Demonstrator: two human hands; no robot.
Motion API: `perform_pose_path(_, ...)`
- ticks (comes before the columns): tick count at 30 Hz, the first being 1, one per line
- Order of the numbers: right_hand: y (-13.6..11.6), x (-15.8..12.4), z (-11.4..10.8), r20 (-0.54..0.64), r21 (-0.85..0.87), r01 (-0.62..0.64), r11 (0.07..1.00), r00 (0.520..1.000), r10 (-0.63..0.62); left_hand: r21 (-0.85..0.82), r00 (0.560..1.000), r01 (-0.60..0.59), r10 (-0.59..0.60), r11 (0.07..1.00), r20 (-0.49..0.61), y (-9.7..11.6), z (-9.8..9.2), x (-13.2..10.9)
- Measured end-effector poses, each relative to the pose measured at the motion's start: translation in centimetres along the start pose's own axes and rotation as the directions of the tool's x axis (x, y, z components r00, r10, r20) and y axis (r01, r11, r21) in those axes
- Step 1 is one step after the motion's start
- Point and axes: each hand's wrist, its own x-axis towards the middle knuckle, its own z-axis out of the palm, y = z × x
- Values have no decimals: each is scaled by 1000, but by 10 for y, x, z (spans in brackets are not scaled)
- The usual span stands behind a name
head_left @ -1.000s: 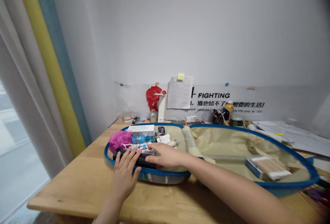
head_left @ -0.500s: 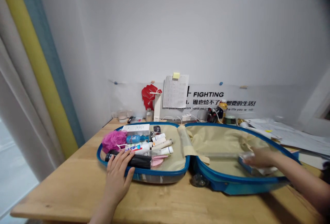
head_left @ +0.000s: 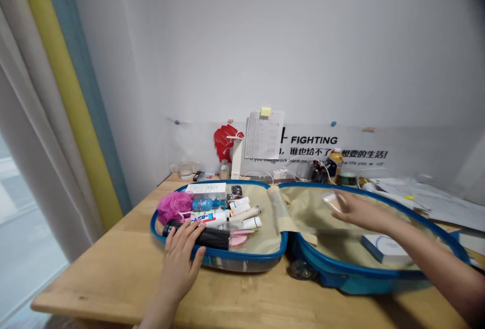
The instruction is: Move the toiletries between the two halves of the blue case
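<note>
An open blue suitcase (head_left: 246,255) lies on the table, both halves facing up. My left hand (head_left: 185,257) rests over its left front rim, fingers spread flat on a long black cylindrical item (head_left: 214,238). Around that item are a toothpaste tube (head_left: 215,218), a pink bath puff (head_left: 174,206), a small blue bottle (head_left: 203,204), several white tubes and a white box (head_left: 206,189). Above the right half, my right hand (head_left: 356,210) grips a small flat white box (head_left: 331,202), slightly blurred. Beneath my right forearm, a blue-and-white box (head_left: 384,249) lies in the beige lining.
Behind the suitcase stand a white lamp (head_left: 237,159), a glass jar (head_left: 224,169), dark bottles and a yellow-labelled bottle (head_left: 334,163). Papers (head_left: 428,195) lie at the right. A curtain (head_left: 76,91) hangs at the left beyond the wooden table's edge (head_left: 56,306).
My right hand has moved left and up from the blue-and-white box, carrying the small white box. My left hand stays on the black item. The view has shifted slightly.
</note>
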Motion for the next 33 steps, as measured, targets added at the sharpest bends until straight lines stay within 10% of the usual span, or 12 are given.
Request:
perform_pose_path(8,-174,45,25,195,104,513,852,830,-523,1,1000,12,-12,1000,17,0,0,-1)
perform_pose_path(16,-216,81,68,324,104,547,830,771,-548,35,1000,-15,15,999,4,-1,0,0)
perform_pose_path(21,-170,81,35,235,129,493,860,828,-509,30,1000,-19,19,999,0,-1,0,-1)
perform_pose_path(27,-26,56,-20,8,-2,150,989,989,-150,19,1000,-19,19,1000,-10,-1,1,-1)
perform_pose_path(33,72,-25,14,-174,-68,-108,992,980,95,2,1000,-5,5,1000,-12,0,0,0)
